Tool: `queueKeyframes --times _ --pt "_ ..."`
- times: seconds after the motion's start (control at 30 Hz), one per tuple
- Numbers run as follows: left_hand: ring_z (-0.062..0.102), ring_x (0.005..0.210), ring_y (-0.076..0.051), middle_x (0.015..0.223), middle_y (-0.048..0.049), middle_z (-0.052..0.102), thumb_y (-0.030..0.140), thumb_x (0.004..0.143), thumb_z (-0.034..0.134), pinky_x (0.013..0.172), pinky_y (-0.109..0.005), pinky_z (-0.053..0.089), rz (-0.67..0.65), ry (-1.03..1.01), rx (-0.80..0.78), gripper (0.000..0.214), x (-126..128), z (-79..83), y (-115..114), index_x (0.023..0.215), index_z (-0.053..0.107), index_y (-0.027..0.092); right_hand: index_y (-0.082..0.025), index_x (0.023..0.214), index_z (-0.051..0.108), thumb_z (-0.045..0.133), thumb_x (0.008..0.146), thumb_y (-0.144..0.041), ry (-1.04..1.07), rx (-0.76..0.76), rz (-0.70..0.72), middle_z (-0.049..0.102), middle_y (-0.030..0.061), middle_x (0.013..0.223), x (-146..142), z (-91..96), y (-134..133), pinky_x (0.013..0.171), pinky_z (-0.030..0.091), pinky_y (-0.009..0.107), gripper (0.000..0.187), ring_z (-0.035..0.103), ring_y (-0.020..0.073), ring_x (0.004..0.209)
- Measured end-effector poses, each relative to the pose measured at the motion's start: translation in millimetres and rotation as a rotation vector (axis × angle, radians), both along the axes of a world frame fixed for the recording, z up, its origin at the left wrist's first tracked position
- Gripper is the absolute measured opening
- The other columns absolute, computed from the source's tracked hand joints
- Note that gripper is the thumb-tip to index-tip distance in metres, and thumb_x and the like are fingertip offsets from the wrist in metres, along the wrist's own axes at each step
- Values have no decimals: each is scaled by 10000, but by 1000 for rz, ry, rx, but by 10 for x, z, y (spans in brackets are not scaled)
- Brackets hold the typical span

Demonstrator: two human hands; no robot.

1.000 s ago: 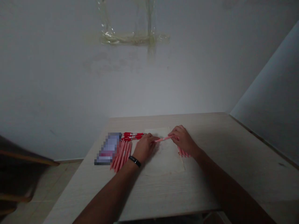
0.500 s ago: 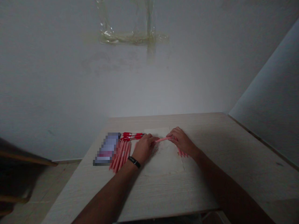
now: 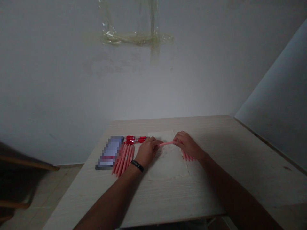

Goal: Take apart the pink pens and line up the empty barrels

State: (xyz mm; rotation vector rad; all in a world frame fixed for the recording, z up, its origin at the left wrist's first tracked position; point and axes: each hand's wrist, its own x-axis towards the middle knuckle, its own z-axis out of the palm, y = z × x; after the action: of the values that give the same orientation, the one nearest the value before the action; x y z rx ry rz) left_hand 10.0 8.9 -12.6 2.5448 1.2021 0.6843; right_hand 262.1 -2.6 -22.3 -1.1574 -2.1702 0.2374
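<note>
Fingers (image 3: 156, 141) of the left hand (image 3: 148, 152) are closed on one end of a pink pen barrel (image 3: 166, 143). The right hand (image 3: 187, 145) has its fingers curled in on the other end, so the barrel bridges the gap between the two hands, lying nearly level over a sheet of pale paper (image 3: 168, 166). I can't tell from here whether it touches the sheet.

Just beyond the left fingers, a cluster of red pen parts (image 3: 135, 139) lies side by side, pointing toward them. To the left of those fingers, a fan of pink barrels (image 3: 123, 159) rests on the wooden table (image 3: 168, 204), right beside a flat pixelated object (image 3: 110, 152) that I can't identify. Below the right fingers, a few more pink barrel ends (image 3: 188, 157) poke out from under the hand. A black wristband (image 3: 137, 165) circles the left wrist.
</note>
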Motion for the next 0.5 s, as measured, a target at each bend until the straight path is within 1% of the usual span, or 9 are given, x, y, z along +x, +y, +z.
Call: queueKeyframes --times 0.07,0.13,0.2,0.3,0.37,0.5 --pt "565 907 -198 952 -76 637 151 906 547 797 -296 446 3 -5 -5 286 2 3 2 1114 721 242 -192 829 625 586 950 -315 -6 -4 11 631 41 833 6 -1 8 803 404 323 176 540 186 840" --pt "564 903 -198 950 -73 636 149 908 544 793 -296 445 4 -7 -6 288 2 0 4 1112 722 247 -195 876 626 636 917 -351 20 -9 -22 627 39 840 10 4 11 796 404 324 161 543 191 842" --pt "562 902 -197 951 -74 635 139 908 538 793 -296 443 3 -6 0 295 1 -7 5 1113 721 247 -196 895 617 678 884 -379 34 -8 -39 619 36 843 15 7 12 788 404 322 192 543 194 840" --pt "558 909 -198 962 -77 635 132 905 541 801 -300 441 -4 -6 2 300 -2 -16 5 1117 721 246 -192 830 606 601 938 -373 -5 3 9 613 40 833 20 6 11 792 397 322 211 538 191 837" --pt "559 913 -201 956 -75 633 139 903 552 802 -301 442 -8 -7 1 294 -4 -18 6 1111 724 253 -190 815 605 549 969 -359 -17 3 17 610 41 829 17 10 1 793 394 322 236 533 186 829" --pt "559 913 -200 943 -70 629 142 906 551 802 -299 442 -12 -12 6 292 -4 -29 11 1107 725 262 -190 894 604 631 918 -375 -7 -7 -29 600 35 846 -5 39 -31 770 396 310 188 527 183 821"
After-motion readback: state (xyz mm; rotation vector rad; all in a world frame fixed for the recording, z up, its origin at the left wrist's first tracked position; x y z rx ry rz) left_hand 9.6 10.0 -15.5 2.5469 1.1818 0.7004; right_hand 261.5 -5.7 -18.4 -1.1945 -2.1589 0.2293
